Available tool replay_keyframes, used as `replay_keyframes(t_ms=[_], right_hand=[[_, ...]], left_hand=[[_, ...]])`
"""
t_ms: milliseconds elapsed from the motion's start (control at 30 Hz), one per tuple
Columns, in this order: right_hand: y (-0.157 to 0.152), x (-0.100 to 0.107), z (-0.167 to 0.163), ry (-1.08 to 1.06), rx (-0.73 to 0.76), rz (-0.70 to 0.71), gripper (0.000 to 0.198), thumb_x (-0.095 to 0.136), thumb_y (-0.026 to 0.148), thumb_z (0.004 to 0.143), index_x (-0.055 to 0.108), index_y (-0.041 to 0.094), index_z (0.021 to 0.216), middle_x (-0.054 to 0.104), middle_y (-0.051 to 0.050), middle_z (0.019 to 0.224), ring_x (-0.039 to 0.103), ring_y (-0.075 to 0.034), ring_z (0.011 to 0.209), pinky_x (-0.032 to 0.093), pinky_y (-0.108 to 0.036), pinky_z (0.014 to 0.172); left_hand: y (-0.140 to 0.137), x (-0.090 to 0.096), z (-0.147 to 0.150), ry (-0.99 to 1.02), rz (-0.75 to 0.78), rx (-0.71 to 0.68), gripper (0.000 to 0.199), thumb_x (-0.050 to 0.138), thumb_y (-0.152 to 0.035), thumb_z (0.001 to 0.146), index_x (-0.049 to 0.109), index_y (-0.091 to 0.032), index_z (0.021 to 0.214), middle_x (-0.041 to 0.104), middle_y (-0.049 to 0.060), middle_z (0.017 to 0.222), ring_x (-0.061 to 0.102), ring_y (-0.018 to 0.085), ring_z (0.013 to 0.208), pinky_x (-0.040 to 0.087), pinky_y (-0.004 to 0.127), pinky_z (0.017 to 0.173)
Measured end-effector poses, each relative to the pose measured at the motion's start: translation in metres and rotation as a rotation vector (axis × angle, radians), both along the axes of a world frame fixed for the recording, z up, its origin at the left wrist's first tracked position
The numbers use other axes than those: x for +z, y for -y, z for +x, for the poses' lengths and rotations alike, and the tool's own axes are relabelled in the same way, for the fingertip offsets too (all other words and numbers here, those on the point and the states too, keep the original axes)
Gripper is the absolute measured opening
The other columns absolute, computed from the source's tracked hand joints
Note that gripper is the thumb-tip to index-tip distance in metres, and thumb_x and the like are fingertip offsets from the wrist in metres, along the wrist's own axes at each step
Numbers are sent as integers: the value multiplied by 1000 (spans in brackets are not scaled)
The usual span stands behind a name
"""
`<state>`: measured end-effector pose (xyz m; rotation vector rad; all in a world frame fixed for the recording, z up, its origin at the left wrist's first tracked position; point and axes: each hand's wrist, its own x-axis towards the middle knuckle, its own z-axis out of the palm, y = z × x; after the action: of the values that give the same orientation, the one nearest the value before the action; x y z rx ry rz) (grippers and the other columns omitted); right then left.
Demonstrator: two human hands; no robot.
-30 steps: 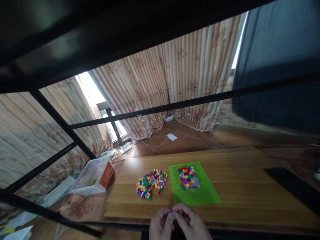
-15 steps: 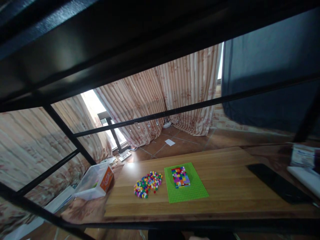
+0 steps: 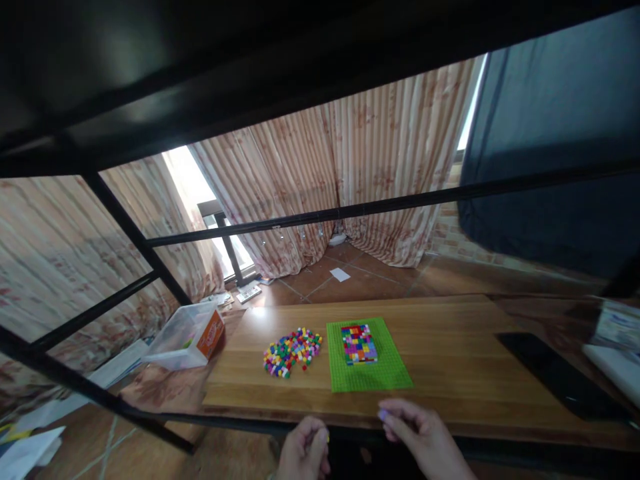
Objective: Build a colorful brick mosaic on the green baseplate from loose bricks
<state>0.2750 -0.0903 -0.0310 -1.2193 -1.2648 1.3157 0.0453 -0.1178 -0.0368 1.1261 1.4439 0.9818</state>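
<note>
Your right hand (image 3: 419, 430) pinched a lilac brick (image 3: 383, 414), your left hand (image 3: 304, 450) a tiny yellow bit (image 3: 327, 437); gap between. Studded green baseplate (image 3: 371, 378) with rectangular brick mosaic (image 3: 359, 345) sat ahead, wood-grain counter (image 3: 460, 360) edge nearer.

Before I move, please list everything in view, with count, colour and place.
wooden board: one, brown, lower middle
studded baseplate: one, green, on the board
brick-built block: one, multicoloured, on the baseplate
loose toy bricks: many, multicoloured, left of the baseplate
flat slab: one, black, board's right end
plastic bin: one, clear and orange, left
paper sheet: one, white, on the tiled floor
papers: several, mostly white, far left
unclear items: a few, whitish, right edge
patterned curtains: several, beige and red, background
hanging cloth: one, dark blue, upper right
frame bars: several, black, throughout
left hand: one, bare, bottom centre, pinching a yellow piece
right hand: one, bare, bottom centre, pinching a lilac piece
</note>
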Motion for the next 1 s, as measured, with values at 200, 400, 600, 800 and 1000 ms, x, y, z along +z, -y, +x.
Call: replay_keyframes(t_ms=[200,400,600,800,1000], right_hand=[[-63,22,-1,342,-147,236,24,57,44,83,72,27,91,72,-3,94,65,-22,89,49,-35,83],[-110,2,-18,538,-277,488,17,62,43,82,75,31,83,62,-5,116,53,-24,110,39,-45,98],[-118,-20,-24,580,-312,452,17,62,42,83,76,33,88,53,-4,130,46,-25,120,36,-48,102],[-119,-26,-29,484,-352,400,16,65,42,80,76,33,86,48,-2,137,46,-24,124,35,-47,106],[-120,-26,-33,385,-375,301,13,68,40,76,76,30,81,47,-2,137,45,-25,126,34,-46,108]], left_hand=[[-49,21,-33,-357,173,79,31,51,-48,82,62,-19,79,62,2,68,58,17,62,44,26,58],[-86,8,-39,-753,259,38,21,43,-29,89,61,-21,81,66,5,80,63,18,76,45,28,69],[-99,-18,-40,-936,292,16,21,42,-29,92,60,-21,86,66,5,84,64,18,78,45,27,67],[-98,-22,-40,-953,383,93,18,44,-27,91,59,-20,99,68,4,90,66,18,80,48,27,64],[-94,-8,-18,-875,503,136,19,44,-24,91,57,-19,105,66,4,88,65,17,77,52,27,66]])
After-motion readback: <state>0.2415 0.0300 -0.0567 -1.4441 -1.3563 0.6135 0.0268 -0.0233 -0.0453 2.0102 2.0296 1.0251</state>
